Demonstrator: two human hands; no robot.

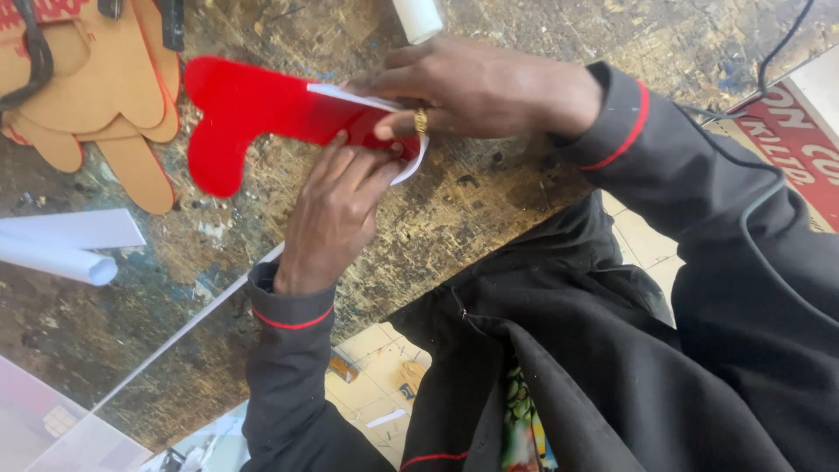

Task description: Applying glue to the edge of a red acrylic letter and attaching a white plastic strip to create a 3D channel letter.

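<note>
A scarred, paint-stained wooden workbench [454, 218] stands over a pale tiled floor [380, 385].

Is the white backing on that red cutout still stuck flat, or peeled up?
Partly peeled: the white backing curls off the red cutout between both hands.

1. A red sign [800, 144] with white lettering lay at the right edge of the view, beside the bench edge. It was flat, tilted in the picture, and partly covered by a black sleeve and a thin black cable.
2. A pale border ran along the upper edge of the sign.
3. A brown cardboard piece [39, 17] with red printing lay at the top left corner of the bench. A black strap crossed it, and only a corner of it showed.
4. No screens were visible.
5. No closed packages could be told apart from the loose sheets and rolls on the bench.
</note>
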